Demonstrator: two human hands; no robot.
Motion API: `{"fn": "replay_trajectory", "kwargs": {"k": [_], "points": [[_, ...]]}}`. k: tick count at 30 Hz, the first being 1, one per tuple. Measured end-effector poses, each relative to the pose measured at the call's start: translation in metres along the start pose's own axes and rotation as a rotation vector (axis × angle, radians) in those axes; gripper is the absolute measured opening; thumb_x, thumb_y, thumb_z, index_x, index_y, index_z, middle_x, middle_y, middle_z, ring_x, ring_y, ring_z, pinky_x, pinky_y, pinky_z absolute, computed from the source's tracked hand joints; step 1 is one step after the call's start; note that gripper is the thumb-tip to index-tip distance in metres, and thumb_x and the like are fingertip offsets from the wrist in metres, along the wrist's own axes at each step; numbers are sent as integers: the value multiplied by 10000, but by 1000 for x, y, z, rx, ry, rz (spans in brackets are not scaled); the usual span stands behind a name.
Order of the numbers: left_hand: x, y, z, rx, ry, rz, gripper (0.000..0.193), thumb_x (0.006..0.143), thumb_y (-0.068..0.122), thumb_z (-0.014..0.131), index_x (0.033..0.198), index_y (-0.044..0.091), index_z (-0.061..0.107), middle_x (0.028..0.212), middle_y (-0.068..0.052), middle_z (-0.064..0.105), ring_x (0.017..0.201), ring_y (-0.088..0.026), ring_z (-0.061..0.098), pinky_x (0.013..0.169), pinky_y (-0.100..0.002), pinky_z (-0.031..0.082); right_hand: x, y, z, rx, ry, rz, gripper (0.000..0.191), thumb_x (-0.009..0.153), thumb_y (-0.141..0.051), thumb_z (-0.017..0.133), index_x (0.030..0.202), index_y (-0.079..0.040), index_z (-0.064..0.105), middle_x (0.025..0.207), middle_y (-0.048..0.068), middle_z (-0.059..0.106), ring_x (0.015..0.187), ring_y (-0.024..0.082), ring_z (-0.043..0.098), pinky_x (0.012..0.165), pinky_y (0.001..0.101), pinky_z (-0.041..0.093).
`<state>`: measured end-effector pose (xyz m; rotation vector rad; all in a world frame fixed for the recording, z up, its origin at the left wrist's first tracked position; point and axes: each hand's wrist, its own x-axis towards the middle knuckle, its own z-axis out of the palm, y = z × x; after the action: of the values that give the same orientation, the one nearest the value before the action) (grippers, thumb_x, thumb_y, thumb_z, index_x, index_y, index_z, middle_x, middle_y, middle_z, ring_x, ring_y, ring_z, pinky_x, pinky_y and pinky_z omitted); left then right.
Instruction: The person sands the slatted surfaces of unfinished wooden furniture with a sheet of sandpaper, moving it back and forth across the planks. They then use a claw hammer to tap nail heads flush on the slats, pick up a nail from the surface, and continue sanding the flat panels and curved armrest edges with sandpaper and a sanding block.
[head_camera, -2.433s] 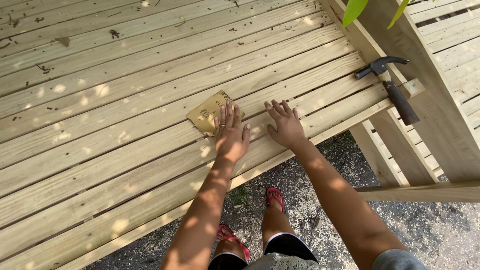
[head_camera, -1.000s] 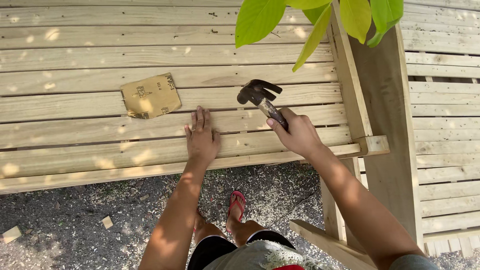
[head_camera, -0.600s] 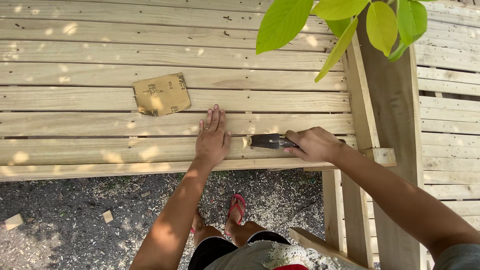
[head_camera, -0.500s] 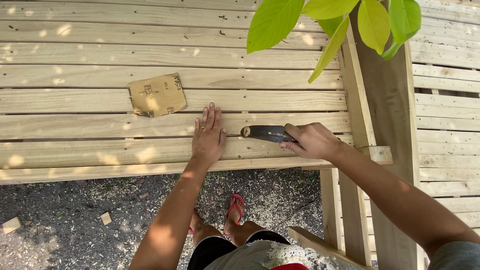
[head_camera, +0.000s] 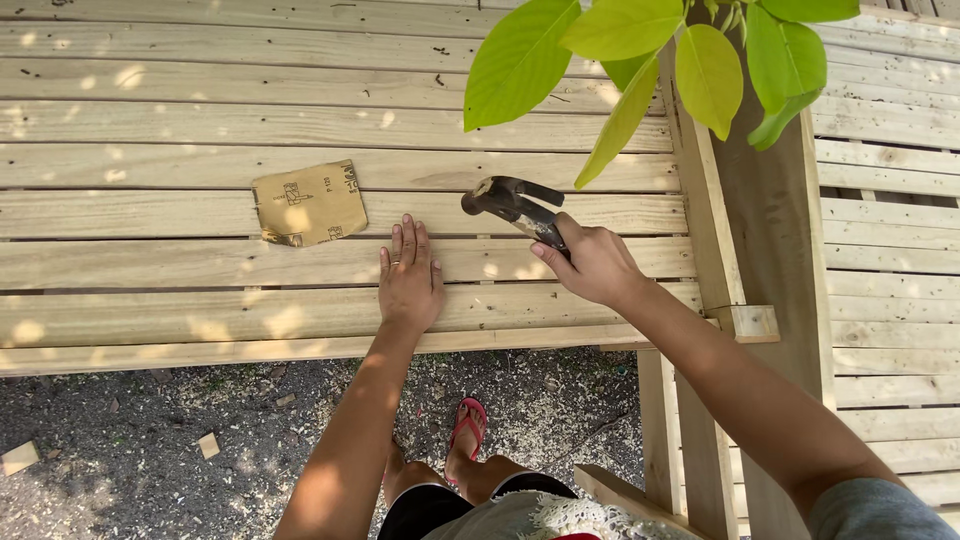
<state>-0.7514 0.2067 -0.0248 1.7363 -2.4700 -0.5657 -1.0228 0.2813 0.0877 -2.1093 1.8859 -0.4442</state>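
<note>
My right hand (head_camera: 592, 264) grips the handle of a dark claw hammer (head_camera: 508, 201), its head raised a little above the pale wooden slats (head_camera: 150, 265). My left hand (head_camera: 410, 275) lies flat, fingers together, on a slat near the front edge, just left of the hammer head. A tan sheet of sandpaper (head_camera: 308, 204) rests on the slats to the upper left of my left hand, apart from it.
A wooden post and side frame (head_camera: 745, 250) rise at the right, with more slats beyond. Green leaves (head_camera: 640, 55) hang in front at the top. Below the front edge lie gravel, sawdust and small wood offcuts (head_camera: 208, 445), and my foot in a red sandal (head_camera: 466, 425).
My right hand took up the hammer from the right side, brought it down to the slat beside my left hand, and has now lifted its head again. My left hand left the sandpaper.
</note>
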Motion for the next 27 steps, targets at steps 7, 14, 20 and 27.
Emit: {"fn": "replay_trajectory", "kwargs": {"k": [7, 14, 20, 27], "points": [[-1, -8, 2, -73, -23, -70, 702, 1023, 266, 318, 1626, 57, 24, 1721, -117, -40, 1582, -285, 6, 1259, -458, 109, 3, -8, 4, -216, -261, -78, 415, 980, -433, 587, 1002, -20, 552, 558, 154, 627, 501, 391, 648, 508, 511, 524], [-2, -4, -9, -37, -60, -115, 701, 1040, 299, 323, 1634, 71, 27, 1722, -98, -39, 1588, -279, 1, 1277, -484, 68, 37, -18, -32, -15, 128, 22, 422, 1020, -422, 570, 1057, -1, 568, 603, 154, 650, 529, 362, 660, 521, 482, 528], [-3, -5, -8, -47, -91, -134, 728, 1023, 306, 325, 1627, 51, 10, 1714, -112, -56, 1571, -277, -18, 1267, -467, 49, 40, -30, 17, -57, 88, 101, 412, 1040, -406, 582, 1045, 5, 606, 623, 161, 647, 546, 343, 656, 545, 453, 525], [26, -4, -17, -79, -92, -44, 716, 1033, 297, 322, 1619, 43, -2, 1715, -118, -60, 1573, -274, -33, 1268, -458, 54, 64, -31, -7, 4, 5, 285, 469, 1060, -433, 584, 991, 31, 594, 652, 194, 670, 582, 340, 678, 570, 448, 528]]}}
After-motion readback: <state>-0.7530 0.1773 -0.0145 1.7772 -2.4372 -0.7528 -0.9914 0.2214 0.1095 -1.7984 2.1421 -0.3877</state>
